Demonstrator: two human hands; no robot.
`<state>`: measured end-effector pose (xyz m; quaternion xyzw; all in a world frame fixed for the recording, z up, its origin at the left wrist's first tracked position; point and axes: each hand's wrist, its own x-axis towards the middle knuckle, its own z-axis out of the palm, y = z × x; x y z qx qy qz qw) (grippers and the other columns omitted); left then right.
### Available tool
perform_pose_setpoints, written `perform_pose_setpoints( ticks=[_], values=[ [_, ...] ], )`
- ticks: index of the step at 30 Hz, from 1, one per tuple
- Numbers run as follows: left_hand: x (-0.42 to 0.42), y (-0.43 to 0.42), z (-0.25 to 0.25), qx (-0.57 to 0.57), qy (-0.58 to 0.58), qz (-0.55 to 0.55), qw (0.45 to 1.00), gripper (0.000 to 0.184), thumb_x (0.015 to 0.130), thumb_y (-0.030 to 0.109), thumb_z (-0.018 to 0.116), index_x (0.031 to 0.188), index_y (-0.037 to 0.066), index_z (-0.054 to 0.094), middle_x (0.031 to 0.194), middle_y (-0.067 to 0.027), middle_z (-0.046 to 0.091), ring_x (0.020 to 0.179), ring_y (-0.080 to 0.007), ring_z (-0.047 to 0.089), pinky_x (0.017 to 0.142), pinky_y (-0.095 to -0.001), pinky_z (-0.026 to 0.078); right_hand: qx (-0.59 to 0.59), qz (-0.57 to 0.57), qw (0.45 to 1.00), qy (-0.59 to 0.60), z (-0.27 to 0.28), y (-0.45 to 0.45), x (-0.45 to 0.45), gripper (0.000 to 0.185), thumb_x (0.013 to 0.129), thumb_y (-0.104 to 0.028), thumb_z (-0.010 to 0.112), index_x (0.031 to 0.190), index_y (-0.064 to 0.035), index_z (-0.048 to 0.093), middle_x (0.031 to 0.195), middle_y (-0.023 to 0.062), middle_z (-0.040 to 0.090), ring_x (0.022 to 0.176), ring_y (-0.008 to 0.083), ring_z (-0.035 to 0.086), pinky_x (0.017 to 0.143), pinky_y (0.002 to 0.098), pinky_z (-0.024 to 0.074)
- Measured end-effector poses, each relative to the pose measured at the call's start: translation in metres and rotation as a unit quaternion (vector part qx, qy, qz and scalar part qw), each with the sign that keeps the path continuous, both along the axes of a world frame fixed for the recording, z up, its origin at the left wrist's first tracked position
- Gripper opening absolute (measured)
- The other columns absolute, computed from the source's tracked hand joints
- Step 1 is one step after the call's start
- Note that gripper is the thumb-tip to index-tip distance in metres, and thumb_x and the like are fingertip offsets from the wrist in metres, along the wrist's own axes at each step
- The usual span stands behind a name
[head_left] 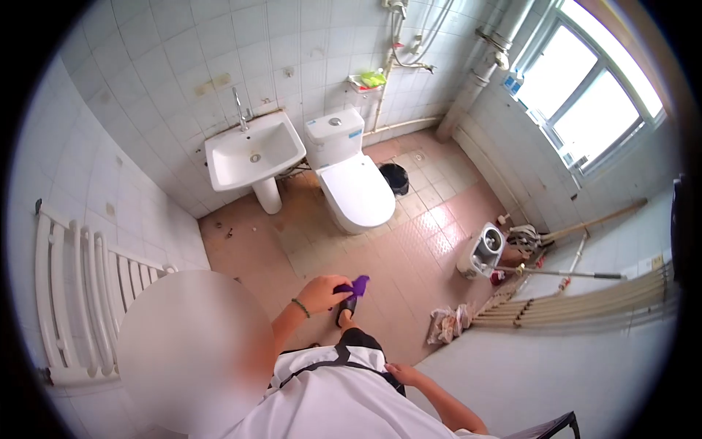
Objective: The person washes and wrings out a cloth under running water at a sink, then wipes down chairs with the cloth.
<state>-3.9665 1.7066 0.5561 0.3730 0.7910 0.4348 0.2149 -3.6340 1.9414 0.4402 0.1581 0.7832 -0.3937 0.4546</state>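
A crumpled purple cloth (359,286) is pinched in my left hand (323,295), which reaches out over the tiled floor. That hand is closed, and a dark green bead bracelet (300,308) circles its wrist. Beneath the cloth, a dark slipper (346,310) on my foot partly shows. My right hand (404,374) is low at my side, against the black band and dark shorts (363,339) at my waist. Its fingers look curled; whatever they hold there is hidden or too small to make out.
Ahead stand a white pedestal sink (256,150), a toilet (358,192) and a black bin (395,178). A radiator (95,293) lines the left wall. On the right are a white container (482,252), long-handled tools (578,274) and plastic bags (449,324). A blurred patch covers the lower left.
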Motion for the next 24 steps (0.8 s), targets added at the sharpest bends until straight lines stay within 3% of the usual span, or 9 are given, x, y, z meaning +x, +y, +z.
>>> perform_pose_setpoints(
  ticks=[3,7,10,14,17,20,22,23,24],
  values=[
    [-0.062,-0.012,0.003,-0.030,-0.041,0.086,0.995,0.023,0.083,0.017,0.070,0.103,0.004,0.067,0.099,-0.0145,0.068,0.090,-0.0288,0.066,0.080,-0.0358,0.052,0.015,0.026,0.999,-0.028,0.007,0.041,-0.089,0.059,0.100,-0.054,0.034,0.121,-0.0080,0.065,0.118,0.0196,0.066,0.112,0.0350,0.060,0.100,0.0397,0.0432],
    [-0.130,-0.031,0.023,-0.048,-0.029,0.191,0.980,0.022,0.084,0.017,0.070,0.101,0.003,0.067,0.098,-0.0146,0.068,0.088,-0.0287,0.066,0.078,-0.0360,0.052,0.060,0.227,0.972,-0.015,0.008,0.082,-0.199,0.051,0.101,-0.047,0.038,0.116,-0.0083,0.067,0.110,0.0187,0.069,0.103,0.0351,0.064,0.092,0.0418,0.0484],
    [-0.171,-0.049,0.019,0.007,-0.018,0.258,0.966,0.022,0.085,0.021,0.069,0.099,0.004,0.066,0.093,-0.0147,0.068,0.087,-0.0327,0.065,0.076,-0.0393,0.051,0.001,0.239,0.971,0.008,0.005,0.102,-0.247,0.057,0.100,-0.051,0.034,0.111,-0.0074,0.069,0.107,0.0207,0.068,0.100,0.0395,0.063,0.091,0.0442,0.0471],
    [-0.228,-0.079,0.015,0.016,-0.017,0.312,0.950,0.021,0.087,0.020,0.068,0.098,0.003,0.066,0.093,-0.0154,0.068,0.088,-0.0329,0.065,0.077,-0.0391,0.051,-0.103,0.190,0.976,0.012,-0.029,0.124,-0.306,0.050,0.099,-0.046,0.044,0.110,-0.0046,0.069,0.103,0.0163,0.071,0.097,0.0287,0.065,0.089,0.0388,0.0482],
    [-0.280,-0.106,-0.007,0.019,-0.019,0.335,0.942,0.022,0.086,0.021,0.070,0.099,0.003,0.067,0.091,-0.0150,0.069,0.084,-0.0317,0.067,0.075,-0.0360,0.052,-0.014,0.161,0.987,-0.012,-0.055,0.112,-0.368,0.049,0.098,-0.045,0.047,0.104,-0.0011,0.070,0.097,0.0144,0.072,0.094,0.0244,0.065,0.087,0.0367,0.0484],
    [-0.344,-0.138,-0.025,0.029,-0.102,0.314,0.943,0.022,0.087,0.021,0.069,0.100,0.004,0.066,0.094,-0.0136,0.068,0.088,-0.0312,0.066,0.077,-0.0365,0.052,-0.032,0.252,0.963,-0.089,-0.022,0.064,-0.493,0.041,0.098,-0.037,0.050,0.099,-0.0008,0.069,0.096,0.0137,0.071,0.091,0.0275,0.065,0.084,0.0383,0.0492],
    [-0.398,-0.156,-0.037,0.031,-0.052,0.273,0.960,0.022,0.087,0.021,0.069,0.101,0.005,0.066,0.097,-0.0127,0.068,0.091,-0.0312,0.065,0.080,-0.0371,0.052,-0.136,0.406,0.882,0.199,-0.101,0.076,-0.565,0.025,0.096,-0.023,0.053,0.105,-0.0066,0.070,0.102,0.0133,0.067,0.095,0.0265,0.063,0.087,0.0387,0.0489],
    [-0.420,-0.164,-0.039,0.031,-0.032,0.251,0.967,0.022,0.087,0.021,0.069,0.102,0.005,0.065,0.098,-0.0123,0.068,0.092,-0.0312,0.065,0.081,-0.0374,0.051,-0.036,0.366,0.875,0.316,-0.113,0.059,-0.607,0.017,0.093,-0.021,0.059,0.097,-0.0075,0.070,0.087,0.0129,0.067,0.089,0.0241,0.065,0.080,0.0369,0.0499],
    [-0.441,-0.172,-0.039,0.026,-0.038,0.234,0.971,0.022,0.087,0.021,0.069,0.102,0.006,0.065,0.100,-0.0122,0.067,0.093,-0.0311,0.065,0.082,-0.0376,0.051,-0.020,0.200,0.936,0.289,-0.072,0.012,-0.669,0.017,0.090,-0.022,0.063,0.097,-0.0075,0.069,0.080,0.0117,0.068,0.082,0.0241,0.066,0.073,0.0360,0.0509]
  ],
)
